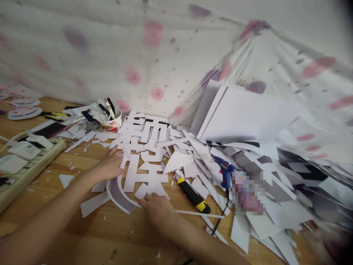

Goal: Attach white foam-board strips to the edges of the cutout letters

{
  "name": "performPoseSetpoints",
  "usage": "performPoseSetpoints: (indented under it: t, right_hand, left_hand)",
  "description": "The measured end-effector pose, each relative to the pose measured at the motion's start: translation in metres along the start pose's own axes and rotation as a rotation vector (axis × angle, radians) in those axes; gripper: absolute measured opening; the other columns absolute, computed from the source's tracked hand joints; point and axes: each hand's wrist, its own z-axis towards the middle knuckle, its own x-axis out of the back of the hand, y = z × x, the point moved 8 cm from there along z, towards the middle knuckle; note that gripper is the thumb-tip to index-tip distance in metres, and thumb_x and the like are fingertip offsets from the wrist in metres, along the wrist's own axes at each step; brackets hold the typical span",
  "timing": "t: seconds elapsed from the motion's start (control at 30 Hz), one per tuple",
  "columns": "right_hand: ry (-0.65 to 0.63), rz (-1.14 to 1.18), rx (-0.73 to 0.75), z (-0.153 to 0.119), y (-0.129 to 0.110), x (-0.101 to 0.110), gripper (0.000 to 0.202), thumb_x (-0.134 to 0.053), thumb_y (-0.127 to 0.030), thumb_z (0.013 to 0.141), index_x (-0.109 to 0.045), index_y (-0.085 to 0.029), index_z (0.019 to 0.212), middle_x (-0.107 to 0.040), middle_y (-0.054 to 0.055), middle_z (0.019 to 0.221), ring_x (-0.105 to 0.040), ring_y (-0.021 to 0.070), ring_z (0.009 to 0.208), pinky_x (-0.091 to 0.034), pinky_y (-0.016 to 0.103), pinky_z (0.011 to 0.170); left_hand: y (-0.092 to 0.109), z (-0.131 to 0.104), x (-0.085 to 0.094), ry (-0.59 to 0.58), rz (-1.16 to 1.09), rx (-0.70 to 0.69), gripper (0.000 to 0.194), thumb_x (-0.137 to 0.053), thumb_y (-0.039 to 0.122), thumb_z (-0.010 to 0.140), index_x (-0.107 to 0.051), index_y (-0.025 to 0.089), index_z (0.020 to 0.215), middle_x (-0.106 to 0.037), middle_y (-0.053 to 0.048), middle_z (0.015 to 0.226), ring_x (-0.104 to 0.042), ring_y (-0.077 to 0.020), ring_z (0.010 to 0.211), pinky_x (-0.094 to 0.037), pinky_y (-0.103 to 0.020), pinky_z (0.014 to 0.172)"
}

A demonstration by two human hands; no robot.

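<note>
A white strip (121, 197), bent into a curve and standing on its edge, lies between my two hands. My left hand (109, 165) is closed at its far end, its fingers partly hidden. At the strip's near right end is my right hand (157, 211), its fingers curled down and their tips hard to make out. A thin white strip (198, 213) runs rightward from beside my right hand. Just beyond both hands lie flat white cut-out shapes (149, 176) resembling written characters. A black and yellow utility knife (194, 195) lies right of them.
A blue glue gun (226, 171) with a black cord rests on white scraps (204, 173) at right. White boards (237, 110) lean against the draped sheet (176, 48). A tub of pens (111, 125) stands at back left; a power strip (35, 167) with plugs lies at left.
</note>
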Motion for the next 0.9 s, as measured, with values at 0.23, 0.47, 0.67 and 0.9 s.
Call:
performPoseSetpoints:
  t: [0.23, 0.47, 0.67, 0.9]
  right_hand:
    - [0.004, -0.011, 0.057, 0.004, -0.005, 0.003, 0.024, -0.056, -0.016, 0.074, -0.059, -0.02, 0.098, -0.065, 0.006, 0.091, -0.06, 0.0205, 0.084, -0.048, 0.029, 0.06]
    - [0.013, -0.033, 0.073, 0.006, -0.011, 0.007, 0.024, -0.057, -0.017, 0.074, -0.059, -0.02, 0.097, -0.065, 0.005, 0.088, -0.06, 0.0208, 0.082, -0.05, 0.031, 0.061]
    - [-0.01, -0.018, 0.046, 0.005, -0.007, 0.002, 0.029, -0.057, -0.017, 0.074, -0.056, -0.02, 0.103, -0.064, 0.006, 0.093, -0.059, 0.0201, 0.086, -0.051, 0.031, 0.064]
    - [-0.085, 0.001, 0.021, 0.004, -0.016, -0.002, 0.025, -0.057, -0.018, 0.076, -0.057, -0.018, 0.101, -0.064, 0.007, 0.097, -0.058, 0.0218, 0.09, -0.052, 0.035, 0.069]
  left_hand:
    - [-0.002, 0.0, -0.002, -0.035, 0.042, 0.007, 0.041, -0.049, 0.018, 0.058, -0.068, 0.012, 0.094, -0.044, -0.013, 0.136, -0.014, -0.0338, 0.135, -0.015, -0.043, 0.108]
    - [0.006, -0.004, -0.002, -0.093, 0.038, 0.001, 0.055, -0.045, 0.016, 0.06, -0.059, 0.008, 0.113, -0.041, -0.018, 0.137, -0.014, -0.0343, 0.135, -0.018, -0.046, 0.107]
    - [0.003, -0.004, -0.005, -0.074, 0.075, 0.027, 0.066, -0.044, 0.016, 0.059, -0.05, 0.008, 0.124, -0.038, -0.016, 0.139, -0.012, -0.0357, 0.135, -0.017, -0.049, 0.107]
    - [0.004, -0.003, -0.007, -0.085, 0.135, 0.004, 0.067, -0.042, 0.018, 0.061, -0.046, 0.006, 0.127, -0.037, -0.017, 0.14, -0.013, -0.0317, 0.136, -0.02, -0.047, 0.107]
